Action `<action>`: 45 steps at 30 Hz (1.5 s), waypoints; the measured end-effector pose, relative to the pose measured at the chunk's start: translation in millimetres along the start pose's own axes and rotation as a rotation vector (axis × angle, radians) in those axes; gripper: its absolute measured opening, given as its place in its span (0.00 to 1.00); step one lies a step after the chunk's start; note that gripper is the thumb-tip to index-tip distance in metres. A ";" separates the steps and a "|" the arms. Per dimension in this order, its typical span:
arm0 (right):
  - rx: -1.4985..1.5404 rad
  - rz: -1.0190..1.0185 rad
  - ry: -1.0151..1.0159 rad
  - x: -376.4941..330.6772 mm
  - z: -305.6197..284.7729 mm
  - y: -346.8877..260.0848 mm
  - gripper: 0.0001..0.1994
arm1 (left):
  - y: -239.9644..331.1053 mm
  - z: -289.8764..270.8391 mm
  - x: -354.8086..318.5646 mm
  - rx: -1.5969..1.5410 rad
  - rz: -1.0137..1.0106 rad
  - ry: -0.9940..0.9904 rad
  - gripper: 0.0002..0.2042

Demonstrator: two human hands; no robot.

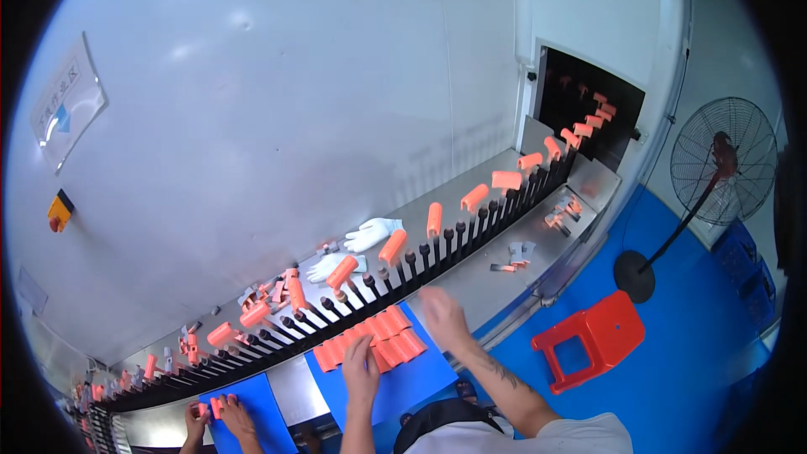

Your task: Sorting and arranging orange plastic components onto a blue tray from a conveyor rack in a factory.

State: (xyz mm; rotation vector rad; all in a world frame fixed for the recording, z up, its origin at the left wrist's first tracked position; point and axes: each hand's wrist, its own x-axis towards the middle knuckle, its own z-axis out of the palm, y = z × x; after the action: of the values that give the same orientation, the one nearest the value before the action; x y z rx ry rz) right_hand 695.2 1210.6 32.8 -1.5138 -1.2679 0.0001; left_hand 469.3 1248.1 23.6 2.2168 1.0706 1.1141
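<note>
My left hand (361, 372) rests at the near edge of a batch of orange curved shells (398, 346), its fingers stretched out and touching them. The shells lie side by side in rows on a blue sheet (429, 377). To the right, my right hand (443, 319) is raised between the sheet and a line of black upright spindles (411, 265). Motion smears its fingers, so whether it holds anything cannot be seen. Single orange shells sit on spaced spindles, among them a tilted shell (392, 246) and an upright shell (434, 219).
White gloves (374, 234) and loose orange-and-grey pieces (273, 287) lie behind the spindles. A co-worker's hands (236, 417) handle small orange parts at lower left. The spindle line enters a dark wall opening (580, 92). A red stool (588, 338) and standing fan (723, 160) stand right.
</note>
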 end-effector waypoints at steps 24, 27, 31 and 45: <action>-0.202 0.203 -0.810 154.5 65.8 -74.6 0.15 | -36.6 -117.1 154.9 0.365 -0.300 -0.312 0.15; 0.445 0.377 -0.395 156.6 65.2 -33.5 0.18 | -28.5 -163.7 145.0 -0.296 -0.382 0.095 0.13; 0.472 0.206 -0.638 36.9 42.9 -92.3 0.19 | -45.4 -175.9 6.0 0.058 -0.148 0.079 0.18; -0.007 -0.266 -0.784 -180.7 82.5 -52.7 0.16 | -74.3 -47.9 -159.3 -0.012 -0.513 -0.051 0.25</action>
State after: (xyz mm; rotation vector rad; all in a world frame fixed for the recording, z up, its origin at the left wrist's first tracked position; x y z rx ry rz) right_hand 533.5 1135.3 -69.2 -1.3772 -2.0806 0.4535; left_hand 337.3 1168.3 -73.3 1.7943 1.4905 0.8267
